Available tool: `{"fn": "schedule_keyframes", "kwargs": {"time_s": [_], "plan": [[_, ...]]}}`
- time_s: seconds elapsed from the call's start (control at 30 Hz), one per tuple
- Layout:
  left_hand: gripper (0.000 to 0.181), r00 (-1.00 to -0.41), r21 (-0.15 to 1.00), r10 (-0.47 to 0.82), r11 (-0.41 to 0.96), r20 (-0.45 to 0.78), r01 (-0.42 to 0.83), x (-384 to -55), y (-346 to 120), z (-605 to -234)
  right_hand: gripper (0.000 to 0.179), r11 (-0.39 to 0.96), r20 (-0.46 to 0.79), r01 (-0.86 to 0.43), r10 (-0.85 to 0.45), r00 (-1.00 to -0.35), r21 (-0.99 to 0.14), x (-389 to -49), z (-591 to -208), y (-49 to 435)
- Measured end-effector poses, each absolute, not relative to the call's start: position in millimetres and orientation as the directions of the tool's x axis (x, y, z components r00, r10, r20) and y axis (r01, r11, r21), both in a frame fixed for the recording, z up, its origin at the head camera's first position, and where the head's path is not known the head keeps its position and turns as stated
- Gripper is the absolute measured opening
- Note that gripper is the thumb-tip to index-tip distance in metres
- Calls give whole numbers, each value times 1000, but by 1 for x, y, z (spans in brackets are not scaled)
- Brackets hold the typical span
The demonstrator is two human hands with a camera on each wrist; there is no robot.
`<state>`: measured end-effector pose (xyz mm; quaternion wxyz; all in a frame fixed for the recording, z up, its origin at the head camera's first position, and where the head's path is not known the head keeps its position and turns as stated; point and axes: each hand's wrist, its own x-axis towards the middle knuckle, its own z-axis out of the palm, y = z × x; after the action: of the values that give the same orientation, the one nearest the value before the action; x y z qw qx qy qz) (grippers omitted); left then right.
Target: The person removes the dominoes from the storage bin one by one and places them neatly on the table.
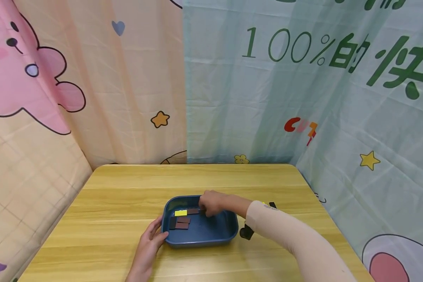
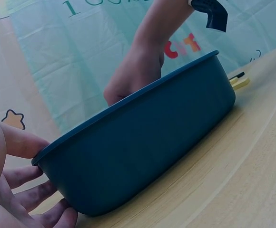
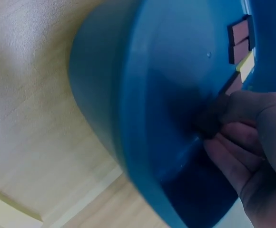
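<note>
A blue plastic basin (image 1: pixel 201 243) stands on the wooden table. My left hand (image 1: pixel 150 241) grips its left end, thumb at the rim and the other fingers against the outer wall. Inside lie a yellow tile (image 1: pixel 181 213), several brown tiles (image 1: pixel 181 226) and a black one (image 1: pixel 172 223), grouped towards the left. My right hand (image 1: pixel 211 202) reaches over the rim into the basin. In the right wrist view its fingers pinch a small dark tile (image 3: pixel 209 121) low over the basin floor, beside a brown tile (image 3: pixel 232 84). Part of the pinched tile is hidden by the fingers.
On the table (image 1: pixel 102 219) right of the basin lies a black piece (image 1: pixel 246 232). Another black piece (image 1: pixel 272 204) and a bit of yellow show behind the right sleeve (image 1: pixel 285 227). A pale yellow piece (image 3: pixel 9 211) lies on the table. Printed cloths hang around the table.
</note>
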<state>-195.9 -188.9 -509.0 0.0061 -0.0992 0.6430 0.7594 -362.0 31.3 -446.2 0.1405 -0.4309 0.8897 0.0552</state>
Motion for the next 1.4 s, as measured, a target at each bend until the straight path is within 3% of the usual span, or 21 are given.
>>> {"fn": "schedule_keyframes", "kwargs": {"time_s": [0.57,0.87,1.4], "plan": [[62,-979,975,-119,-174,-163,-142,-197,-188,-512,6,600,-227,-761,-800,-556,-248,-361,-433,57],[62,-980,975,-122,-177,-159,-136,-197,-188,-510,7,627,-159,-700,-773,-614,-342,-362,-422,72],[63,-979,976,-125,-164,-164,-143,-196,-188,-508,13,602,-112,-626,-759,-641,-495,-365,-413,109]]}}
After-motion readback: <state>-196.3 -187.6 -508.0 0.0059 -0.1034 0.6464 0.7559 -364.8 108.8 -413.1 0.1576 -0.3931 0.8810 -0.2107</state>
